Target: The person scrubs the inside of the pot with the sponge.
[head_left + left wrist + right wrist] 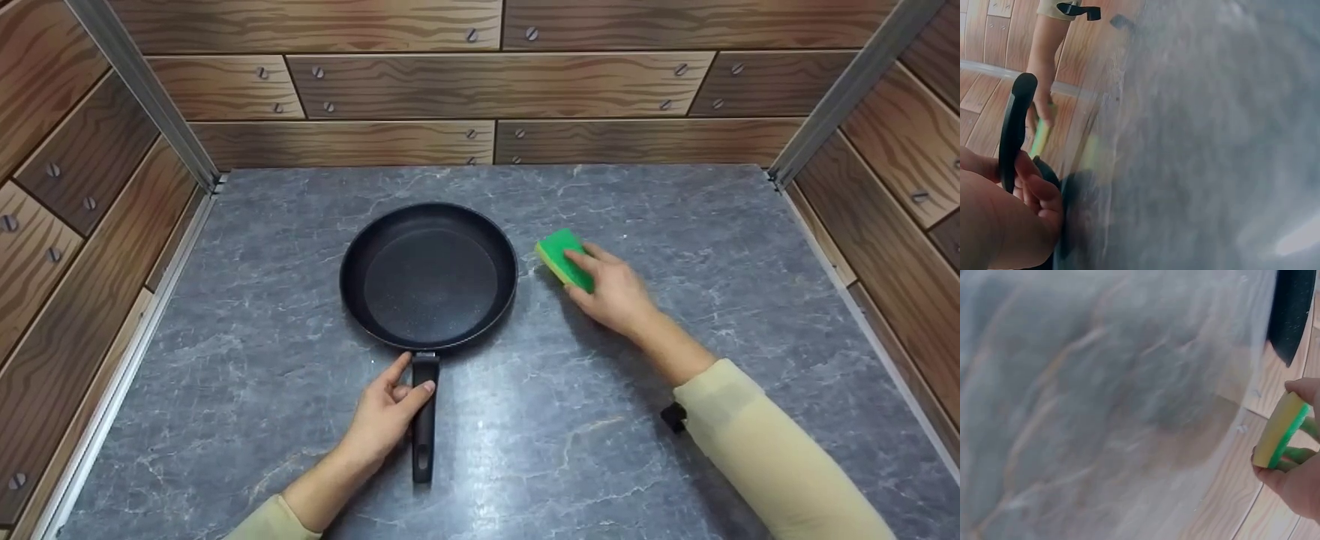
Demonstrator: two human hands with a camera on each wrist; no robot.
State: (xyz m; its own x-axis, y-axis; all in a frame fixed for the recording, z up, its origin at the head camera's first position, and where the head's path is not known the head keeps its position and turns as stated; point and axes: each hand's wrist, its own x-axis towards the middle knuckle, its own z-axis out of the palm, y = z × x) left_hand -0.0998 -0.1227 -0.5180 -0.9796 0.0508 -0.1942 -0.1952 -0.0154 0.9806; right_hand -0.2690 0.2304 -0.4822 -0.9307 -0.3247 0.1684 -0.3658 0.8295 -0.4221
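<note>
At the left, the wooden-plank wall stands beside the grey table. The left hand comes in from the near side and grips the handle of the black pan: the thumb lies over the top, the index finger reaches up to where handle meets pan, and the other fingers curl round underneath. Gripping so close to the pan probably gives firmer control than holding the far end would. The pan sits left of the table's middle with its hollow side up and its handle pointing toward the person, which likely makes that grip natural.

Just right of the pan's rim, not touching it, is the sponge. The right hand pinches it by its edges between thumb and fingers, with one fingertip on the green face. The yellow side faces downward, and the sponge seems raised off the table. Holding by the edges presumably leaves that yellow underside uncovered.

Farther right, a pale sleeve covers the forearm, and a small black object shows beneath its cuff.
</note>
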